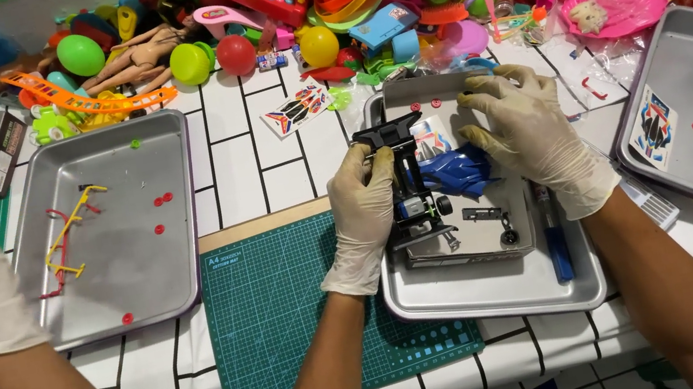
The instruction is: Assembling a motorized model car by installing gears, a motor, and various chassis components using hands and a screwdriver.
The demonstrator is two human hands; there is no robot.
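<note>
left hand grips black toy car chassis, right hand clutches blue body shell – light brittle plastic, probably hold by sides – over steel tray

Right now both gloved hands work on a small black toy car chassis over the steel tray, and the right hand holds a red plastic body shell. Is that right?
Not quite: the plastic body shell under the right hand is blue, not red, as the head view shows. The left hand does grip the small black toy car chassis over the steel tray.
</note>
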